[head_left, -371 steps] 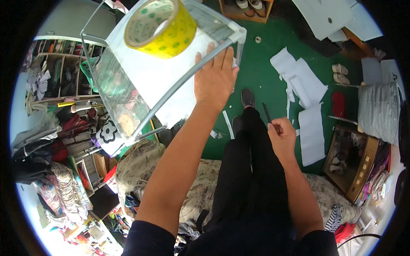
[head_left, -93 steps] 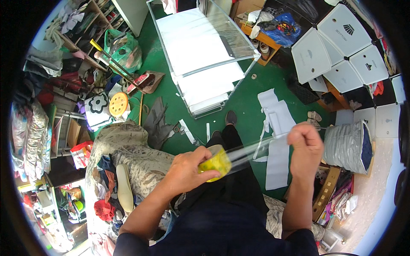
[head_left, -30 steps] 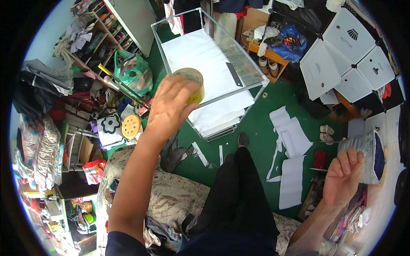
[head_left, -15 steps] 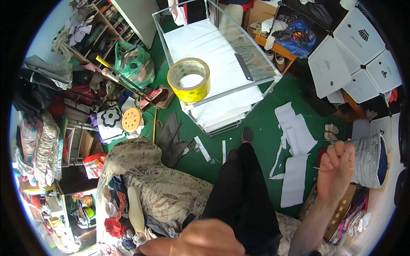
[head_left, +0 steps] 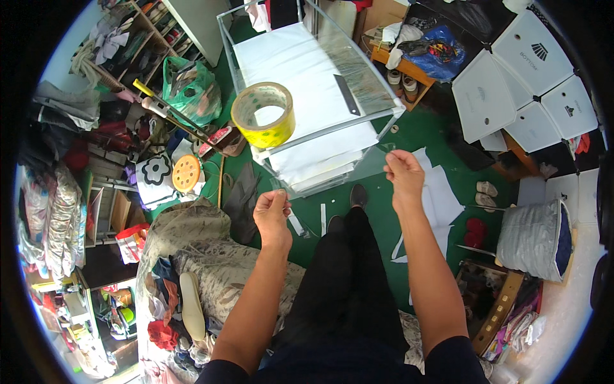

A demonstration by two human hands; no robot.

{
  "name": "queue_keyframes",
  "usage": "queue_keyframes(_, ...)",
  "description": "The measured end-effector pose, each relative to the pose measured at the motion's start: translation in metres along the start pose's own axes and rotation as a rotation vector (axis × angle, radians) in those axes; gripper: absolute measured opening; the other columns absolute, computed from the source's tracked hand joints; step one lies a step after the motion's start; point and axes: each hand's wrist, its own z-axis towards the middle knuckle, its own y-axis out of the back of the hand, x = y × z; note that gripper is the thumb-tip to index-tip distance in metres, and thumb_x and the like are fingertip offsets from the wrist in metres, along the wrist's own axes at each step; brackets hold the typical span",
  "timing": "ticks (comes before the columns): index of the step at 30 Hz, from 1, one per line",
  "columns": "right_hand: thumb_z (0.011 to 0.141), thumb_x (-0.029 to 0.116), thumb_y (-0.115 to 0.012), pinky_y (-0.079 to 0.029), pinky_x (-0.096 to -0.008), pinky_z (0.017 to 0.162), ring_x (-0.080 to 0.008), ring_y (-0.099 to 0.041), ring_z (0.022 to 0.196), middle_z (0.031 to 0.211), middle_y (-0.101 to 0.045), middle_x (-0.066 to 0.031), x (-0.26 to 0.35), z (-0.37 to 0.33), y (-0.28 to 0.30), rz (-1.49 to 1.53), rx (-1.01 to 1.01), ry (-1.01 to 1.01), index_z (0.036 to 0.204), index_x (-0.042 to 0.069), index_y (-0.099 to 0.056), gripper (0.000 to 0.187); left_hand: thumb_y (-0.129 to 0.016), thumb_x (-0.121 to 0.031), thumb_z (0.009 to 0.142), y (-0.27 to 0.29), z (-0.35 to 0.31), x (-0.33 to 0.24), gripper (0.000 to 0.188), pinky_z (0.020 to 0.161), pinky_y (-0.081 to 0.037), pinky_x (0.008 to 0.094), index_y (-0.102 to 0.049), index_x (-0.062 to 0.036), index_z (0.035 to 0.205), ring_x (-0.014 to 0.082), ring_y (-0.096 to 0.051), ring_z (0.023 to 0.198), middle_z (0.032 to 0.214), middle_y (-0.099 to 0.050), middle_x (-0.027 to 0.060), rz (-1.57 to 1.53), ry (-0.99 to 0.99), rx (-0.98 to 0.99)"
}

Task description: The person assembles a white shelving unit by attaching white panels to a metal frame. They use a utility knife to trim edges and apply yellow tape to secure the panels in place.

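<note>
My left hand (head_left: 273,214) and my right hand (head_left: 404,176) are both raised in front of me, thumb and fingers pinched. Between them stretches a clear, shiny strip (head_left: 366,164) that looks like packing tape, crossing the near end of a grey tube frame (head_left: 329,128). White sheets (head_left: 281,61) lie on that frame, with clear film along its right side. A large roll of yellow tape (head_left: 272,136) stands at its near left corner. Farther right on the sheets lies a dark flat strip (head_left: 347,95) with a hole at one end.
White cut pieces (head_left: 442,200) lie on the green floor (head_left: 409,131) at right. A camouflage cover (head_left: 211,249) spreads at lower left. Left stand a round orange stool (head_left: 186,173) and a green bag (head_left: 192,96). White cabinet panels (head_left: 486,96) and a silver bundle (head_left: 527,233) are at right.
My left hand has gone up and forward from the lower edge. My right hand has moved left and forward toward the frame. The clear strip now shows stretched between them.
</note>
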Motion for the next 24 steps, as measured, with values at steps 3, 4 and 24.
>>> queue_keyframes(3, 0.092, 0.007, -0.075, -0.045, -0.0234, 0.058, -0.0098, -0.064, 0.071, 0.088, -0.068, -0.0013, -0.009, 0.010, -0.006, 0.006, 0.010, -0.005, 0.104, 0.003, -0.069, 0.014, -0.072, -0.009, 0.095, 0.001, 0.011, 0.006, 0.009, 0.062, -0.045, 0.0232, -0.065, -0.0080, 0.088, 0.0072, -0.058, 0.068, 0.083, -0.068, 0.0015, 0.016, -0.048, -0.013)
queue_keyframes(4, 0.092, 0.007, -0.075, -0.045, -0.0235, 0.058, -0.0098, -0.064, 0.071, 0.088, -0.068, -0.0012, -0.013, 0.012, -0.007, 0.003, 0.011, -0.011, 0.104, 0.003, -0.069, 0.015, -0.072, -0.009, 0.095, 0.002, 0.014, 0.006, 0.009, 0.062, -0.045, 0.0232, -0.065, -0.0079, 0.088, 0.0072, -0.058, 0.068, 0.082, -0.068, 0.0016, 0.022, -0.065, -0.015)
queue_keyframes(24, 0.088, 0.008, -0.080, -0.044, -0.0227, 0.062, -0.0052, -0.054, 0.070, 0.080, -0.062, 0.0044, -0.040, 0.035, -0.014, -0.202, -0.046, 0.231, 0.097, 0.005, -0.067, 0.017, -0.077, -0.007, 0.092, -0.006, 0.028, 0.033, 0.018, 0.061, -0.040, 0.0227, -0.061, -0.0105, 0.086, 0.0031, -0.048, 0.066, 0.074, -0.060, -0.0043, 0.117, -0.255, -0.031)
